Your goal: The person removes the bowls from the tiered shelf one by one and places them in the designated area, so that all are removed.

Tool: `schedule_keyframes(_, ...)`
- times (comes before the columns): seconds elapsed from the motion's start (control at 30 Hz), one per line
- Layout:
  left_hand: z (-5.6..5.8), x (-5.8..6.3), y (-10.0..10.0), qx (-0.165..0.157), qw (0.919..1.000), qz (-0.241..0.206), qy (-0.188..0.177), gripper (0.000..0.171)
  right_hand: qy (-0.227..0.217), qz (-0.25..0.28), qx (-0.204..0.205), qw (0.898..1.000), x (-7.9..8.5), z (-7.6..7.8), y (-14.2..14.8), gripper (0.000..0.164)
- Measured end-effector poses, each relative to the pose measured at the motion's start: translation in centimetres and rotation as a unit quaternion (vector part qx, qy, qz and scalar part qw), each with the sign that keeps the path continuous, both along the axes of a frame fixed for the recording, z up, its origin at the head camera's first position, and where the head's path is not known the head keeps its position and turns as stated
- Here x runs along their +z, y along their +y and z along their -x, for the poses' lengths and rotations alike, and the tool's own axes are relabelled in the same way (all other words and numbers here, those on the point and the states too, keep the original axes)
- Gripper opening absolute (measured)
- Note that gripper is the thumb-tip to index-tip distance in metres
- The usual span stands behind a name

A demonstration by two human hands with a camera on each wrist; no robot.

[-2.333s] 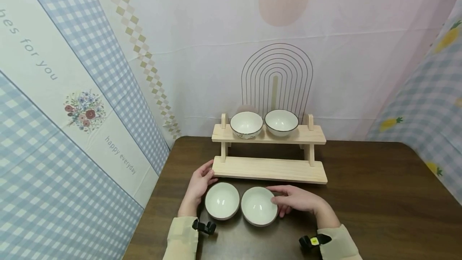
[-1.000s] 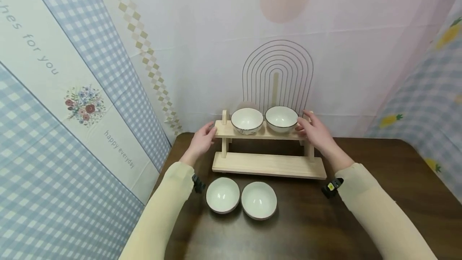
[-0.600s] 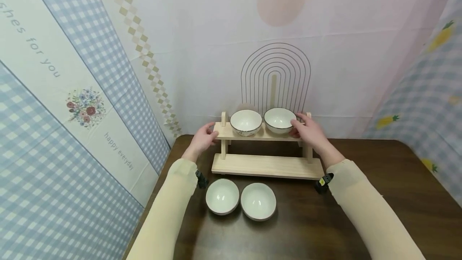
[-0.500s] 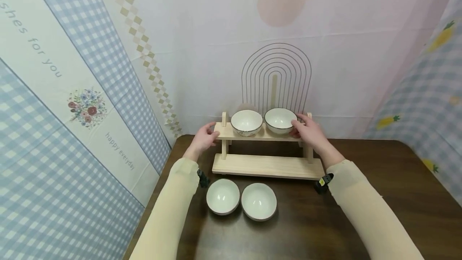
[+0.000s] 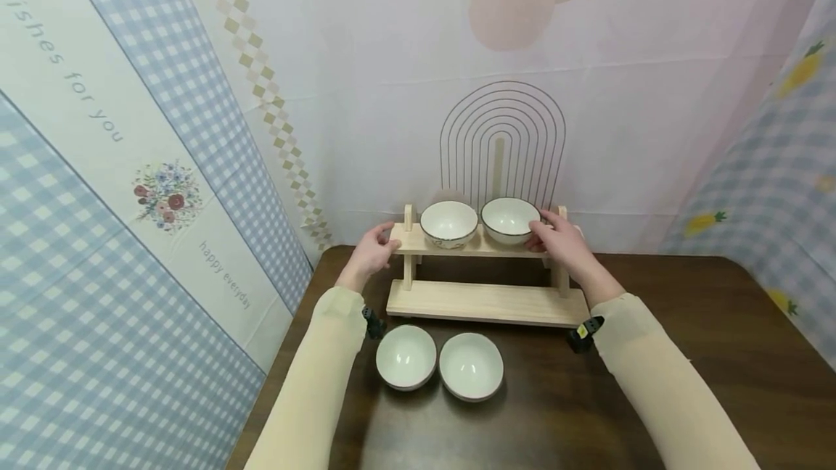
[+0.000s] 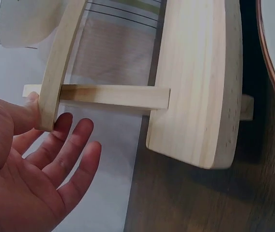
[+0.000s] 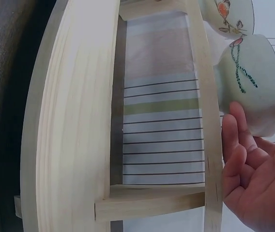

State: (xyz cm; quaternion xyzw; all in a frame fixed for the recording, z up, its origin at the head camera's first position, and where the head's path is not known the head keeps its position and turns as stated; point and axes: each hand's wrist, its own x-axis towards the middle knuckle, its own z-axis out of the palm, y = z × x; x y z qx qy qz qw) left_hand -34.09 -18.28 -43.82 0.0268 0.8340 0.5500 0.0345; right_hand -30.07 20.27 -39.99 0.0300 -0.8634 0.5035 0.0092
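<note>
A two-tier wooden rack (image 5: 486,302) stands at the back of the table. At the left end of its upper board, my left hand (image 5: 372,252) pinches the wood; the left wrist view shows the thumb on the board (image 6: 55,77) and the other fingers spread beyond it. Two white bowls sit side by side on that tier: a left bowl (image 5: 449,223) and a right bowl (image 5: 511,220). My right hand (image 5: 563,244) holds the right bowl by its outer side, thumb near the rim. In the right wrist view, fingers (image 7: 234,130) touch the painted bowl (image 7: 253,77) low down.
Two more white bowls, a left one (image 5: 406,357) and a right one (image 5: 471,367), stand on the dark table (image 5: 627,368) before the rack. A patterned cloth (image 5: 366,143) hangs behind, with a checked cloth (image 5: 98,296) at the left. The lower tier bears no bowls.
Both hands have risen from beside the table bowls to the upper tier. The left took the board's end; the right reached the upper right bowl, then shifted slightly left onto it.
</note>
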Motion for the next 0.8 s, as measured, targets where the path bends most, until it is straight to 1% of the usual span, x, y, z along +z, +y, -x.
schedule_keyframes(0.13,-0.3,-0.3,-0.1,0.000,0.9997,-0.021,-0.008,0.059,-0.007,0.002,-0.004,1.000,-0.2,-0.4,-0.2,0.070)
schedule_keyframes(0.33,-0.6,-0.1,0.2,0.003,0.9999,-0.008,-0.011,0.058,-0.009,0.006,-0.003,1.000,-0.4,-1.0,-0.4,0.071)
schedule_keyframes(0.47,-0.7,-0.1,0.3,0.004,0.9999,-0.004,-0.009,0.057,0.000,0.007,-0.001,1.000,-0.3,-1.3,-0.3,0.071)
schedule_keyframes(0.63,-0.7,-0.1,0.3,0.000,0.9998,-0.016,-0.015,0.057,0.014,0.015,-0.008,1.000,-0.5,-1.6,-0.3,0.069)
schedule_keyframes(0.8,-0.8,-0.3,0.0,0.003,0.9995,-0.025,-0.018,0.056,0.020,0.009,-0.012,1.000,-0.8,-1.9,-0.4,0.068)
